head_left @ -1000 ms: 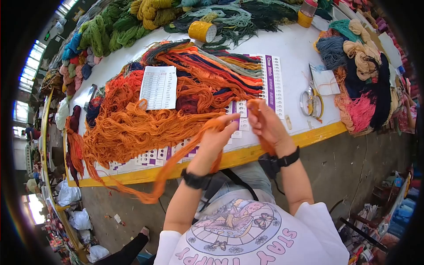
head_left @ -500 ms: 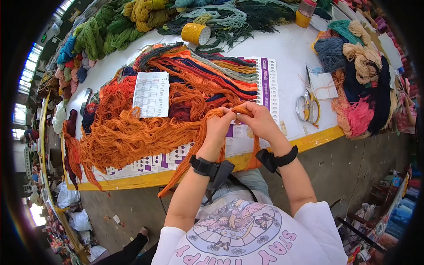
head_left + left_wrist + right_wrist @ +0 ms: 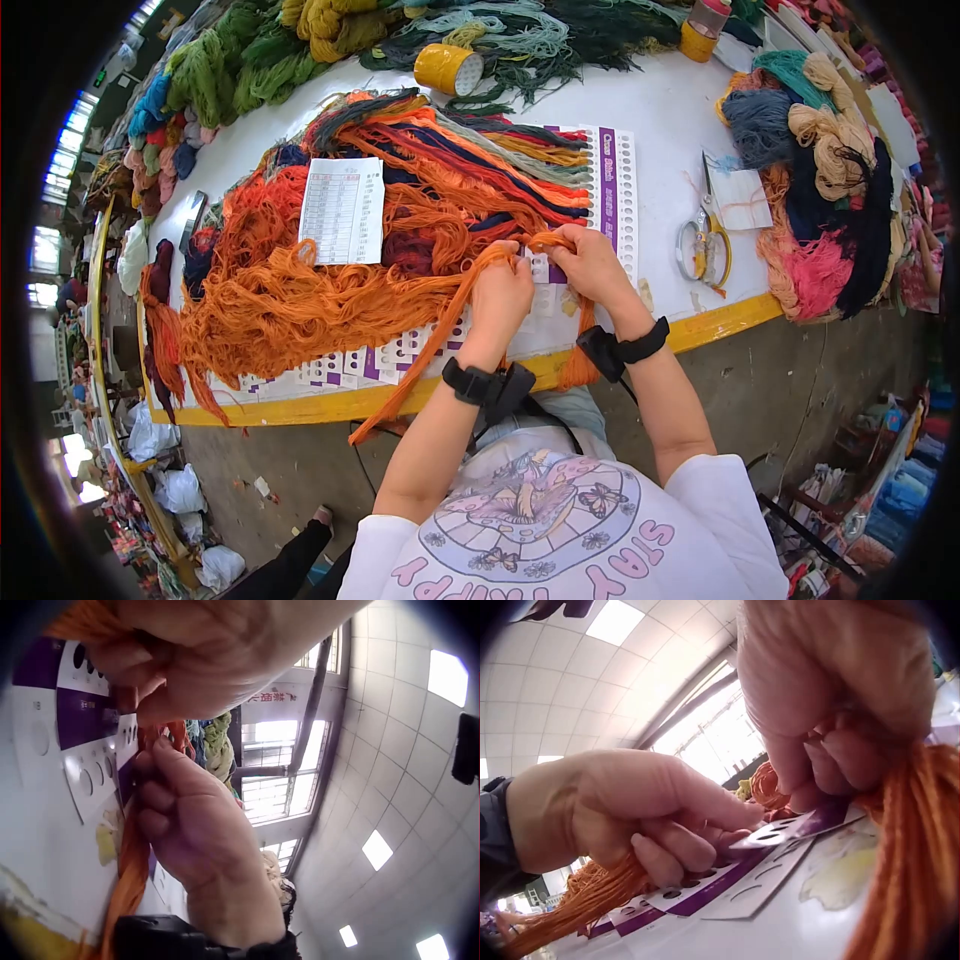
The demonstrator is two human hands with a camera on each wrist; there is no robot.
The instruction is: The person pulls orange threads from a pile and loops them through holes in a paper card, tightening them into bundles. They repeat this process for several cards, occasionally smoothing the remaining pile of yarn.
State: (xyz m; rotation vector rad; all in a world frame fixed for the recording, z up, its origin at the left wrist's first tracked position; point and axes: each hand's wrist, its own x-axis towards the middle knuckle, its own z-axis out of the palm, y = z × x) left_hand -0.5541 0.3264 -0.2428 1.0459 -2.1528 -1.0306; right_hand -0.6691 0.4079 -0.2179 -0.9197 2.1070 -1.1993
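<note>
An orange yarn bundle [image 3: 418, 362] runs through my left hand [image 3: 503, 300], its tail hanging past the table edge. Curled fingers of that hand hold the strands low by a punched card [image 3: 769, 838], thumb tip right at the card's edge in the right wrist view. Close beside it, my right hand [image 3: 597, 268] pinches orange yarn near the same card, and a thick length of orange strands [image 3: 904, 847] drops below it. Thumb and forefinger tips of the right hand meet in the left wrist view. A large orange yarn heap [image 3: 280, 325] lies left of both hands.
A long purple-striped card [image 3: 608, 190] carries rows of coloured yarn. Nearby are a paper list [image 3: 342, 210], scissors [image 3: 706, 240], a yellow-wrapped cylinder [image 3: 448, 70] and mixed skeins [image 3: 800, 190]. The table's yellow edge [image 3: 700, 328] runs just in front of the body.
My hands were apart, with the right one raised; they have come together at the cards. The yarn tail at the left has drawn in from its wider swing.
</note>
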